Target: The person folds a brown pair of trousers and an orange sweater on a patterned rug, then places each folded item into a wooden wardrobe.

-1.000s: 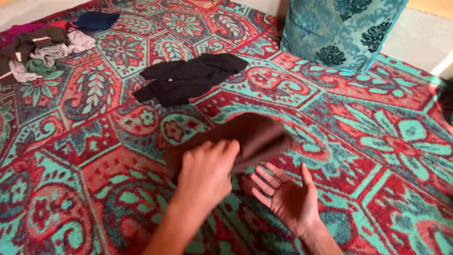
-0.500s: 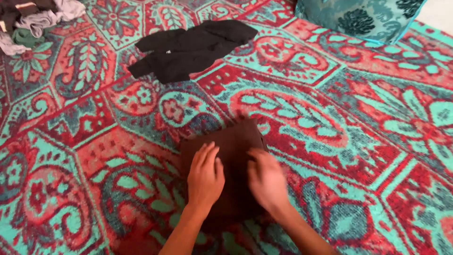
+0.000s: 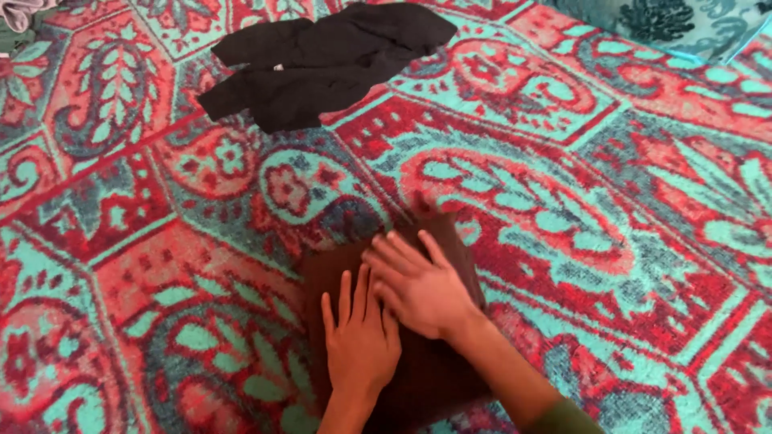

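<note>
A folded dark brown cloth (image 3: pixel 426 378) lies flat on the patterned carpet, low in the view. My left hand (image 3: pixel 359 333) presses palm-down on its left part, fingers stretched out and pointing away from me. My right hand (image 3: pixel 418 281) lies flat on the upper part of the cloth, fingers pointing left, its fingertips just above my left hand's fingers. Neither hand grips anything.
A red and turquoise paisley carpet (image 3: pixel 579 209) covers the whole floor. A crumpled black garment (image 3: pixel 314 60) lies further away at the top. The edge of a teal patterned cushion (image 3: pixel 667 20) shows at the top right, a bit of grey cloth (image 3: pixel 16 12) at the top left.
The brown cloth went from lifted in my left hand to flat on the carpet. Both hands now press on it, the right one slid up and left. The view tilted down.
</note>
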